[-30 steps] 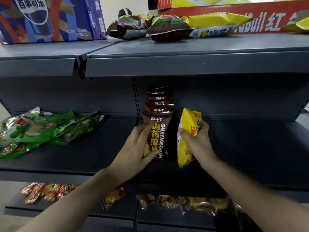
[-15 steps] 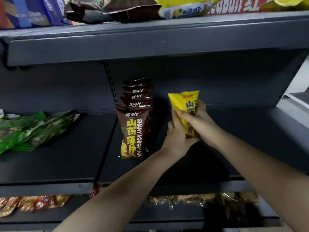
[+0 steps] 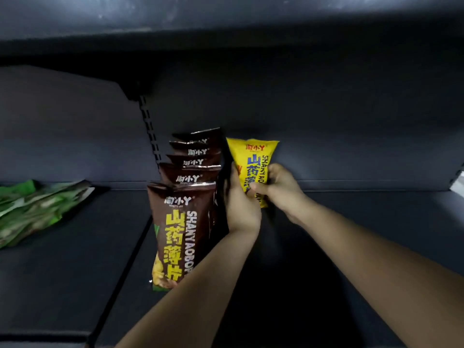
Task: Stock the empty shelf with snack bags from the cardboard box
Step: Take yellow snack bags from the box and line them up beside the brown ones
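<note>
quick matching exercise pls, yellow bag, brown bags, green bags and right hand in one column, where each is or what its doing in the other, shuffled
1 yellow bag
2 brown bags
3 green bags
4 right hand

A lying flat at the far left of the shelf
B grips a bag from its right side
C upright row running front to back
D held upright just right of the row

Pairs: 1-D, 2-C, 3-A, 4-B
</note>
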A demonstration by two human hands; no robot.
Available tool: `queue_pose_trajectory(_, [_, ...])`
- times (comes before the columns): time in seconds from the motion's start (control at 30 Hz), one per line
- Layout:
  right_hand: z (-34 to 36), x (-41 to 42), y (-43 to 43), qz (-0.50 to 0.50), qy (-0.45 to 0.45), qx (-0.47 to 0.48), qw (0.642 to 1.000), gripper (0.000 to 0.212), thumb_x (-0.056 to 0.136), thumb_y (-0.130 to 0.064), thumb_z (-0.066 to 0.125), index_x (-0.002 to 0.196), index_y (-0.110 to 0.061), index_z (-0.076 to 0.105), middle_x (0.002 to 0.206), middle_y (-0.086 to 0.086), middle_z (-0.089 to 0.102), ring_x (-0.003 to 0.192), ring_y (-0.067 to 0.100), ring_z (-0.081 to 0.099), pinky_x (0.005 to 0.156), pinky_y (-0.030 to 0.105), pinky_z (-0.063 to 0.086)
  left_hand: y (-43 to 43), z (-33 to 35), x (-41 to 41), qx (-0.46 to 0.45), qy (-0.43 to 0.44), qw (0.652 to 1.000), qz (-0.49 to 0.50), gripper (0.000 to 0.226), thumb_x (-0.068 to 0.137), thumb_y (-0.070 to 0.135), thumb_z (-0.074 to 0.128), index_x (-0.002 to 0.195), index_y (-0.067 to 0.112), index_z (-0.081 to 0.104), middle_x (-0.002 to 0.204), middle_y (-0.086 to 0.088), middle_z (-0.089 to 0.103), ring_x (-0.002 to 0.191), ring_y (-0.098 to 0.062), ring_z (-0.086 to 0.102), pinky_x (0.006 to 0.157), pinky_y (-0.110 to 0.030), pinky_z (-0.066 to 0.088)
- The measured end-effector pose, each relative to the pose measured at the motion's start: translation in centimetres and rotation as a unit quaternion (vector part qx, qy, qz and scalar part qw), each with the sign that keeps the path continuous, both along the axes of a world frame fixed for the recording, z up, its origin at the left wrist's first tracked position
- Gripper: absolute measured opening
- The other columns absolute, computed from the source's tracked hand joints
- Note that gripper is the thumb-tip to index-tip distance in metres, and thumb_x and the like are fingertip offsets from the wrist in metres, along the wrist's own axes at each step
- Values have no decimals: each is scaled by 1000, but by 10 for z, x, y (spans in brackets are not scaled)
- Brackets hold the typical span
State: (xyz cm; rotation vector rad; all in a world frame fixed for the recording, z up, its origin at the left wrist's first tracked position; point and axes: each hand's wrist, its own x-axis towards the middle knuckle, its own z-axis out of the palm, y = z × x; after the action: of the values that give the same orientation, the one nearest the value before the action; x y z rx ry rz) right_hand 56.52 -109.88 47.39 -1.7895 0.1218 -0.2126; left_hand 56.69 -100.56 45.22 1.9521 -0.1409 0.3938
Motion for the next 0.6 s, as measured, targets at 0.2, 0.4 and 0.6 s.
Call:
queue_pose_trajectory(0.2, [-10, 25, 22, -74, -37, -29, 996, 27, 81, -5, 72, 105, -5, 58, 103, 11, 71, 94, 26, 67, 90, 45, 52, -2, 6, -9, 72, -50, 993, 85, 67, 92, 13, 51, 149, 6, 16, 152, -15, 27, 142, -26, 24, 114, -33, 20])
queue_pose_trajectory(0.4, [-12, 26, 19, -64, -53, -81, 993, 25, 86, -19, 71, 105, -8, 60, 101, 8, 71, 94, 24, 67, 88, 43, 53, 2, -9, -14, 284, -29, 958, 39, 85, 90, 14, 48, 150, 13, -12, 158, -8, -11, 147, -25, -1, 119, -35, 6])
queue_pose_trajectory(0.6, [-16, 24, 16, -69, -29, -91, 993, 31, 87, -20, 70, 111, -5, 59, 106, 13, 70, 99, 28, 66, 90, 46, 51, -7, 1, -9, 219, 67, 972, 61, 68, 101, 27, 32, 149, 8, -12, 158, -13, 2, 141, -29, 17, 114, -35, 16])
